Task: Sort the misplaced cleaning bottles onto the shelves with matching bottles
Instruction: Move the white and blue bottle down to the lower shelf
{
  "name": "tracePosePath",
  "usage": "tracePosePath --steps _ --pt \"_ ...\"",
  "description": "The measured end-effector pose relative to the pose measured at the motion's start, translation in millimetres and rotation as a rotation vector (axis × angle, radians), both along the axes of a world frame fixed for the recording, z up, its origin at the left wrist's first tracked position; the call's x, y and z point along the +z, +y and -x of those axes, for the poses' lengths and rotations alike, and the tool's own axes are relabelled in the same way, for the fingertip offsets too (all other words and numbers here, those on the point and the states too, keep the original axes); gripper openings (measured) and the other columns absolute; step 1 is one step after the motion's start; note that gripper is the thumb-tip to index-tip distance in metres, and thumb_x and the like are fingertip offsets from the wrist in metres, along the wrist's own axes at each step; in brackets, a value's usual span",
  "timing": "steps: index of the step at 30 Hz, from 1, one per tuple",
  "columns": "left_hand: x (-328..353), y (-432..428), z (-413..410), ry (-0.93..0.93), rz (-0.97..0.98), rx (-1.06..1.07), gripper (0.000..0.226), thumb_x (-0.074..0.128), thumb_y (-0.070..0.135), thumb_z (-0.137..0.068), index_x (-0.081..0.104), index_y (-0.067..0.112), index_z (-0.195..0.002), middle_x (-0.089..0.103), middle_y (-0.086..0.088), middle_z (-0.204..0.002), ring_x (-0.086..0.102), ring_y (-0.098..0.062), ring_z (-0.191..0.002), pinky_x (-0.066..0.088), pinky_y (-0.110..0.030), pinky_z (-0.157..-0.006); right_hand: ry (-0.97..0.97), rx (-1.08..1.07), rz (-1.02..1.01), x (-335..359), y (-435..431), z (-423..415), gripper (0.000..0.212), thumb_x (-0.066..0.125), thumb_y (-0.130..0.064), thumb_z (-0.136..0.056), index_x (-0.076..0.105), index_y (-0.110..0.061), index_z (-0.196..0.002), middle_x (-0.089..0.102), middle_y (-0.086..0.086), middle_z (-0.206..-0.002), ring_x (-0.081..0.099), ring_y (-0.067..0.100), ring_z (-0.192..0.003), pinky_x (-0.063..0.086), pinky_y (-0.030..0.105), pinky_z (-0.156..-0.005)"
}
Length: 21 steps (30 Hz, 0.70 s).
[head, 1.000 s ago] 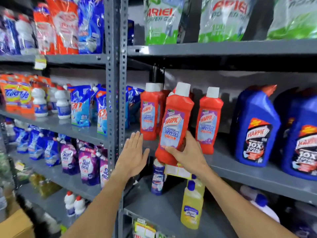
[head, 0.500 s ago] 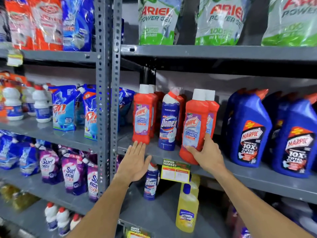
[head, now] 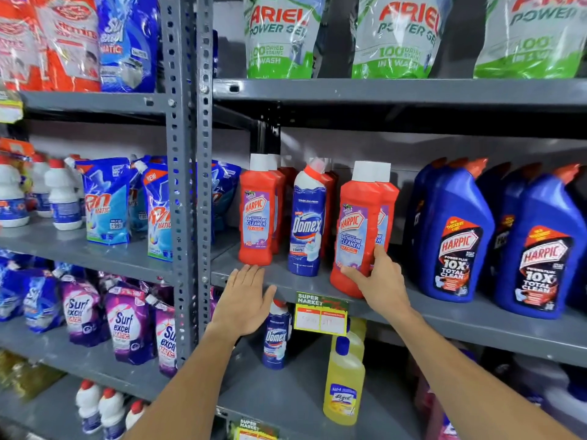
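My right hand (head: 379, 281) grips the base of a red Harpic bathroom cleaner bottle (head: 355, 223), which stands on the middle shelf (head: 476, 325) in front of another red bottle. A blue Domex bottle (head: 306, 220) stands among the red Harpic bottles (head: 257, 211) on that shelf. A second Domex bottle (head: 276, 338) stands on the shelf below. My left hand (head: 244, 300) is flat and open at the shelf's front edge, just under the left red bottle, holding nothing.
Large blue Harpic bottles (head: 454, 236) fill the shelf's right side. A yellow Lizol bottle (head: 344, 382) stands below, under a price tag (head: 320, 314). Ariel pouches (head: 282, 36) sit above. A grey upright post (head: 187, 185) separates the left bays holding detergent pouches (head: 108, 201).
My right hand carried the red Harpic bottle from mid-air to the right and set it on the shelf beside its match, uncovering the Domex bottle. My left hand stayed at the shelf edge.
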<state>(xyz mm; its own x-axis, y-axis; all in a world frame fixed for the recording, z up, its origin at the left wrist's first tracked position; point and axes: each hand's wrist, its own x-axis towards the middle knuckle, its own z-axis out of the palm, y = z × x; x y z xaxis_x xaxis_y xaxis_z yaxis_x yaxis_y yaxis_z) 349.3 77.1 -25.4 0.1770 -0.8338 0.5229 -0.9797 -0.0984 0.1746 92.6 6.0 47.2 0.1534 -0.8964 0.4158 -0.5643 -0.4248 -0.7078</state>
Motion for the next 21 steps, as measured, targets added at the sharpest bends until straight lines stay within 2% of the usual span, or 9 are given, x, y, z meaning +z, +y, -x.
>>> tracePosePath --steps 4,9,13,16,18,21 --pt "0.4 -0.4 -0.1 0.011 -0.009 -0.003 0.080 0.009 0.057 -0.088 0.033 0.006 -0.145 0.036 -0.014 -0.152 0.025 -0.027 -0.143 0.009 -0.042 -0.119 -0.053 -0.001 -0.003 -5.8 0.8 -2.4 0.071 0.077 -0.045 -0.084 0.043 -0.019 -0.141 0.059 0.003 -0.141 0.060 0.026 -0.125 0.055 0.052 -0.100" --pt "2.7 -0.8 -0.1 0.024 -0.025 -0.010 0.062 0.027 0.047 -0.099 0.030 0.007 -0.146 0.033 -0.013 -0.154 0.022 -0.026 -0.144 0.007 -0.041 -0.120 -0.117 -0.022 0.022 -12.7 2.5 1.9 0.072 0.081 -0.036 -0.083 0.043 -0.017 -0.142 0.061 0.005 -0.137 0.063 0.022 -0.119 0.057 0.047 -0.097" --pt "2.3 0.1 0.5 0.028 -0.010 -0.018 0.060 0.030 0.044 -0.100 0.032 0.006 -0.145 0.035 -0.014 -0.153 0.023 -0.027 -0.144 0.007 -0.042 -0.119 -0.214 -0.085 0.188 -9.2 13.9 2.4 0.070 0.085 -0.028 -0.079 0.042 -0.018 -0.133 0.050 0.003 -0.128 0.055 0.013 -0.110 0.055 0.042 -0.094" --pt "2.3 0.3 0.9 0.040 -0.006 -0.012 0.059 0.031 0.044 -0.100 0.032 0.006 -0.145 0.034 -0.013 -0.153 0.022 -0.026 -0.144 0.006 -0.041 -0.119 -0.262 -0.094 0.338 2.4 27.8 -7.7 0.062 0.085 -0.026 -0.079 0.043 -0.018 -0.123 0.041 -0.005 -0.117 0.054 0.012 -0.110 0.049 0.025 -0.085" --pt "3.7 0.7 0.7 0.051 -0.008 -0.021 0.059 0.031 0.044 -0.100 0.031 0.006 -0.146 0.033 -0.013 -0.154 0.021 -0.026 -0.145 0.005 -0.041 -0.119 -0.300 -0.034 0.421 11.2 37.8 -20.6 0.053 0.084 -0.028 -0.081 0.045 -0.020 -0.117 0.043 -0.006 -0.113 0.051 0.002 -0.102 0.042 0.010 -0.081" --pt "5.0 0.1 -4.9 0.062 -0.014 -0.033 0.059 0.031 0.043 -0.100 0.030 0.006 -0.146 0.032 -0.013 -0.154 0.021 -0.026 -0.144 0.006 -0.039 -0.119 -0.324 0.147 0.366 18.3 44.7 -48.0 0.048 0.080 -0.028 -0.085 0.048 -0.018 -0.121 0.054 -0.005 -0.116 0.056 -0.003 -0.100 0.044 0.000 -0.074"
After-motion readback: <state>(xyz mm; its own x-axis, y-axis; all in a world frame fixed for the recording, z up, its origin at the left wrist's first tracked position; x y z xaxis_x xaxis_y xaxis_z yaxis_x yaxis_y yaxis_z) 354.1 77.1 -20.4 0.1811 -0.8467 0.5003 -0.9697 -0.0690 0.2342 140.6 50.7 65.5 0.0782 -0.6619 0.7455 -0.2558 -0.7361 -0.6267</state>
